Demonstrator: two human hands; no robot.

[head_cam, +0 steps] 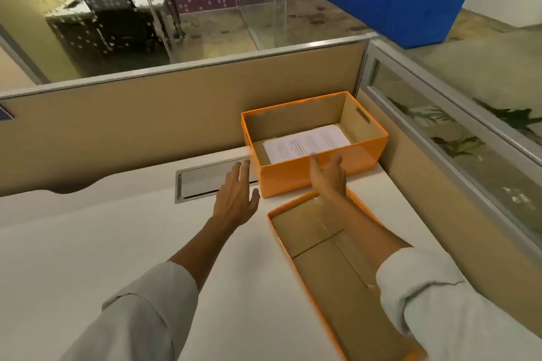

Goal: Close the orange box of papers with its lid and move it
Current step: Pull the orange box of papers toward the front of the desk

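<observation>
An orange box (289, 179) stands open at the far right of the white desk, with printed papers (306, 142) lying flat inside. Its orange lid (331, 269) lies upside down on the desk just in front of the box, brown inside facing up. My left hand (236, 195) hovers with fingers spread beside the box's near left corner, holding nothing. My right hand (328, 176) is raised in front of the box's near wall, above the far end of the lid, fingers apart and empty.
A metal cable flap (205, 182) is set into the white desk (117, 243) left of the box. Tan partition walls (146, 123) close the desk at the back and right, with a glass panel (457, 138) along the right side.
</observation>
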